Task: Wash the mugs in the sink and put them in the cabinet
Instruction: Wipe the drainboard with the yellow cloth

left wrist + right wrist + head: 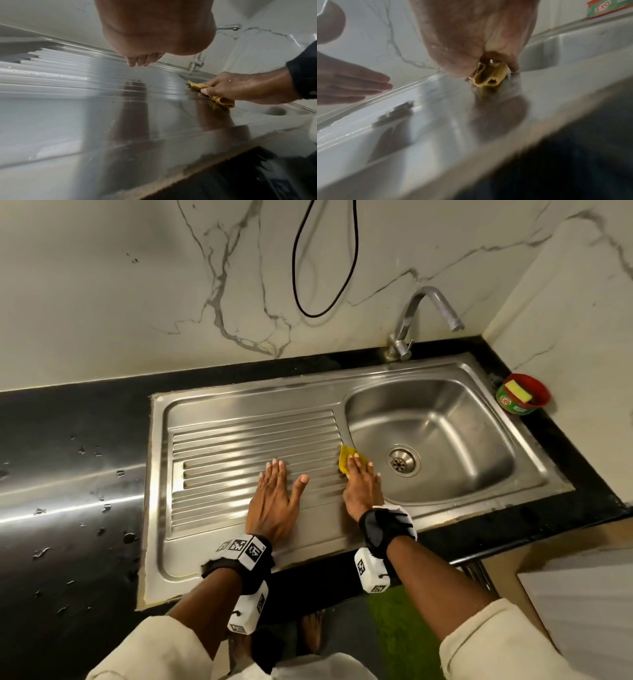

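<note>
No mug shows in any view. The steel sink basin (445, 412) holds nothing. My left hand (281, 477) lies flat, fingers straight, on the ribbed drainboard (239, 433); its fingertips (140, 60) touch the metal. My right hand (359, 470) holds a folded yellow cloth (346, 457) against the rim between drainboard and basin. Seen from the left wrist, the right hand (240, 86) pinches the cloth (221, 100) between thumb and fingers. From the right wrist, the cloth (489, 75) sticks out folded beneath the palm.
A curved faucet (411, 313) stands behind the basin. A red tub (522, 395) with soap and a yellow sponge sits in the right corner. A black cable (298, 268) hangs on the marble wall. The black counter (68, 440) to the left carries water drops.
</note>
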### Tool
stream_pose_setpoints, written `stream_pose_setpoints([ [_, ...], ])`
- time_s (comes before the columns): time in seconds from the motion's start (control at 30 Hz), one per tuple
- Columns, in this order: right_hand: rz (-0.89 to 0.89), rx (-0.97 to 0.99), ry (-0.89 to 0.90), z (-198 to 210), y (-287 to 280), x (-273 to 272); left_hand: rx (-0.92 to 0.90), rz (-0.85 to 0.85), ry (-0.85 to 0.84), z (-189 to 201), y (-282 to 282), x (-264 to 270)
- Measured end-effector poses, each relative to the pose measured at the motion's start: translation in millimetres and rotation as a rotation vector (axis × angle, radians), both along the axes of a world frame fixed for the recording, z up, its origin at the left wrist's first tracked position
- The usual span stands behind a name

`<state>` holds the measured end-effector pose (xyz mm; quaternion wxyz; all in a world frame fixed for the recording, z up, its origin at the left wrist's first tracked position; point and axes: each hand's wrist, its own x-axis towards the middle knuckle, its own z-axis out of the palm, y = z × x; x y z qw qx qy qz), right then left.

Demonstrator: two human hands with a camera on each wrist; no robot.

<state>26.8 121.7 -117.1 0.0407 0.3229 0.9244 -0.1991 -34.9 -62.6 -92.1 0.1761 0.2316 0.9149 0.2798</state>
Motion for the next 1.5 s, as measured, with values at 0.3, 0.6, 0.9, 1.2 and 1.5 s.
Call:
stream_pose_setpoints([
  [0.3,-0.564,-0.971,0.575,69,20,-20,0.112,0.080,-0.201,38,58,-6],
  [0.6,-0.619,-1.103,0.713,87,44,-22,0.383,0.281,-0.427,54,85,-27],
  [0.9,-0.509,-0.796,0.540,79,70,-4,0.255,0.115,-0.096,72,146,-19],
  [1.2,-0.680,-1.172,0.565,80,182,31,0.219,-0.266,-0.282,60,274,15],
  [1.5,-0.665,-1.054,0.513,78,340,104,0.384,0.195,-0.837,27,408,60],
])
